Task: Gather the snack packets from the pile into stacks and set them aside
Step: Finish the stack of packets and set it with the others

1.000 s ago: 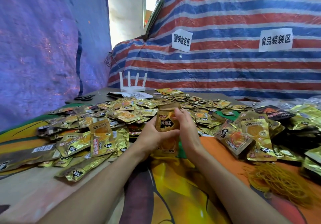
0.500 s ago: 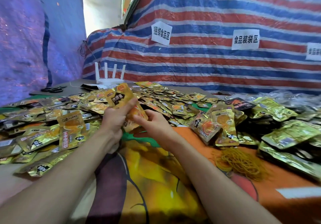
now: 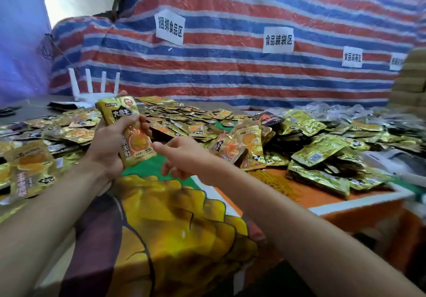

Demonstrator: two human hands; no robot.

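Observation:
My left hand (image 3: 108, 144) grips a small stack of gold snack packets (image 3: 131, 133), held upright and tilted above the near part of the table. My right hand (image 3: 182, 158) hovers just right of the stack's lower corner and holds nothing. Its index finger points toward that corner; the other fingers are loosely curled. A wide pile of loose gold packets (image 3: 189, 124) covers the table behind both hands. A thicker heap of gold packets (image 3: 322, 151) lies to the right, and more packets (image 3: 30, 165) lie at the left.
A tangle of yellow rubber bands (image 3: 272, 181) lies right of my right hand. A white router (image 3: 94, 89) stands at the back left, clear plastic bags (image 3: 334, 110) at the back right. The table edge (image 3: 350, 207) runs close on the right. A person's striped sleeve (image 3: 410, 82) shows far right.
My right hand has come off the stack, which my left hand alone now holds, raised and tilted. My view has swung to the right.

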